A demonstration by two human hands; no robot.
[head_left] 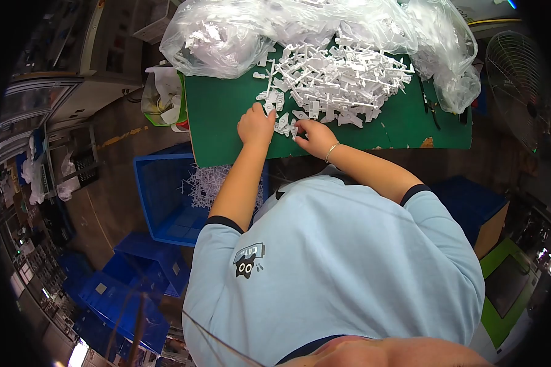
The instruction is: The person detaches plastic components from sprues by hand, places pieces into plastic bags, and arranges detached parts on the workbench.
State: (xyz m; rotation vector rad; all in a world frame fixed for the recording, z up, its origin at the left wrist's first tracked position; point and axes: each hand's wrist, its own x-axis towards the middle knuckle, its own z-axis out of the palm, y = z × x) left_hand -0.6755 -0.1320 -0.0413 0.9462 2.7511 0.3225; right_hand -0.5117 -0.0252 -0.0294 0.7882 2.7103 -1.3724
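Note:
My left hand (pixel 255 125) is at the front of the green table top, its fingers closed on a white plastic part with a long thin stem (pixel 270 79) pointing away from me. My right hand (pixel 316 138) is a little to the right, its thumb and fingers closed around a small white plastic piece (pixel 294 128), mostly covered by the fingertips. Between the hands lie several flat white pieces (pixel 281 124), some with dark markings too small to read. Just beyond is a large heap of white plastic parts (pixel 343 82).
Clear plastic bags (pixel 220 43) of white parts line the table's (pixel 217 122) far side. Dark-handled cutters (pixel 433 110) lie at the right. A blue crate (pixel 165 196) with thin white scraps (pixel 211 183) stands below the left edge. A fan (pixel 520 85) is at far right.

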